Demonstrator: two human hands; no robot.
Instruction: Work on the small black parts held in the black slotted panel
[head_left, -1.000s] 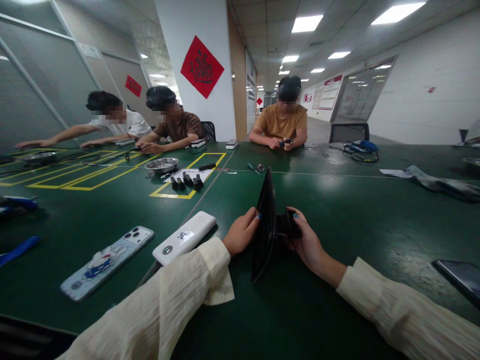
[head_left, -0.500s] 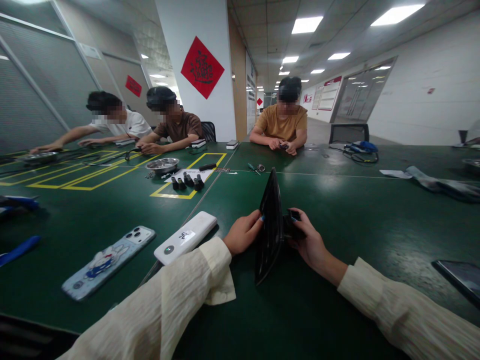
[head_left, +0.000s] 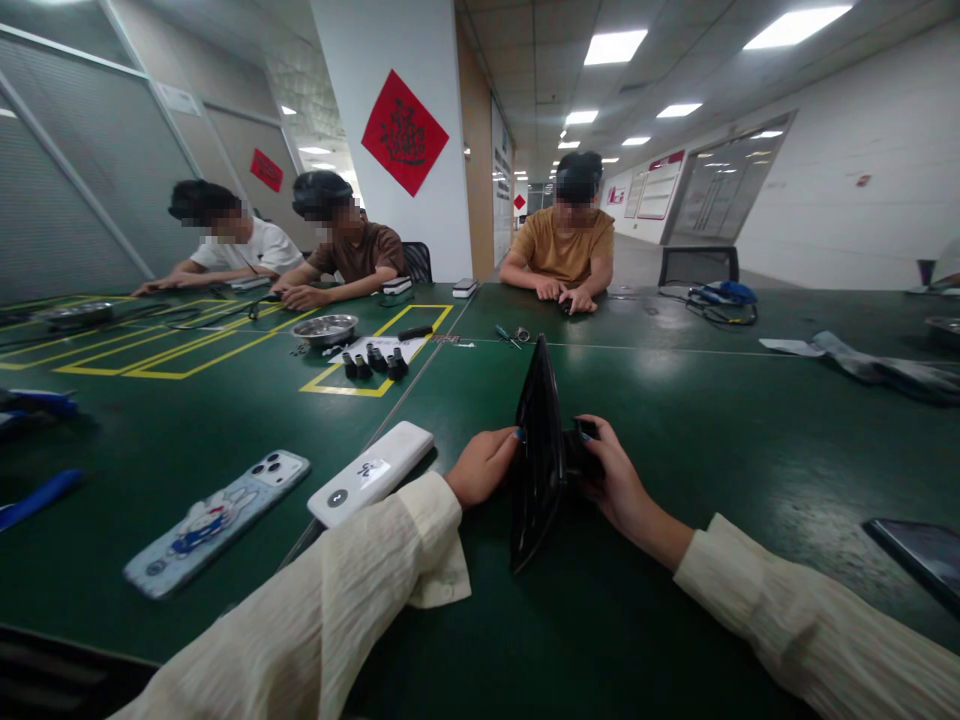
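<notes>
A phone and a white power bank lie on a green table, beside the left sleeve. Beyond are a metal bowl, black parts and three seated people. Between the hands, a black panel stands nearly upright; the left hand grips it, the right hand grasps its black block. The power bank's label is unclear; a red poster bears black characters.

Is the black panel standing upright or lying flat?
Roughly upright: the black panel shows nearly edge-on between the left hand and right hand.
</notes>
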